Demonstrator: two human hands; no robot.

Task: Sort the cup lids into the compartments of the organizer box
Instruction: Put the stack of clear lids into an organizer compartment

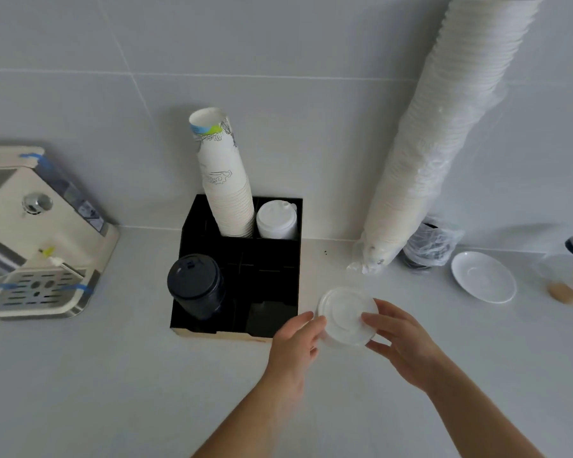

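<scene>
Both hands meet over a small stack of white lids that sits just off the front right corner of the black organizer box, at about 5 o'clock from the box's middle. The left hand touches the stack's left edge with its fingertips, and the right hand cups the right edge, thumb lying across the top lid; together they grasp the stack between them. Whether the stack rests on the desk or is lifted just clear of it cannot be told.

Inside the box, a stack of black lids fills the front left compartment at 8 o'clock. A tilted column of printed paper cups rises from the rear middle compartment at 12 o'clock, and a stack of white sip lids stands in the rear right compartment just beside it. The front right compartment is dark and its contents cannot be made out.

At 9 o'clock from the box stands a cream coffee machine with blue tape on it. At 2 o'clock a long sleeve of white cups in plastic wrap leans against the tiled wall, and farther right, at 3 o'clock, a white saucer lies on the desk.
</scene>
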